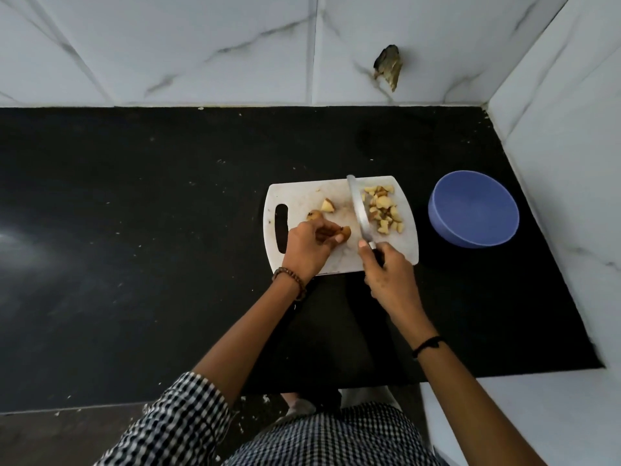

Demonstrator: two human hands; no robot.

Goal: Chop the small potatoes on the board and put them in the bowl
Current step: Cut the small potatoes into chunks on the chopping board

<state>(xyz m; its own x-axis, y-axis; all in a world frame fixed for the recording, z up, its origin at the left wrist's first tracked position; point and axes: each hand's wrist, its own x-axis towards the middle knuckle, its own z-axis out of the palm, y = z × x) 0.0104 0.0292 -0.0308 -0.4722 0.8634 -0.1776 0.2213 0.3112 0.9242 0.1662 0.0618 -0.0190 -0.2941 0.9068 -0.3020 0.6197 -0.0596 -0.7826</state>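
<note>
i am watching from the head camera, looking down on the black table. the white chopping board is lying right of the table's middle, about halfway between its back edge and its front edge, with the handle slot pointing toward the left edge.

the left grip is resting on the near left part of the board, its fingers curling round a brown-skinned potato piece and pinning it to the board. the right grip is clenching the dark handle of the knife over the board's near edge, with the thumb lying by the base of the blade. the blade is running away from me across the board, its tip reaching the far edge, and it is standing just right of the held piece. i cannot tell whether its edge is touching the board.

right of the blade, a pile of chopped potatoes is sitting on the board's right half. left of the blade, a cut wedge and a small potato are lying just beyond the left grip's fingers.

the blue bowl is standing on the table just right of the board, apart from it, near the right edge, where the tiled wall is rising. a beaded bracelet is circling the left wrist and a black thread the right.
</note>
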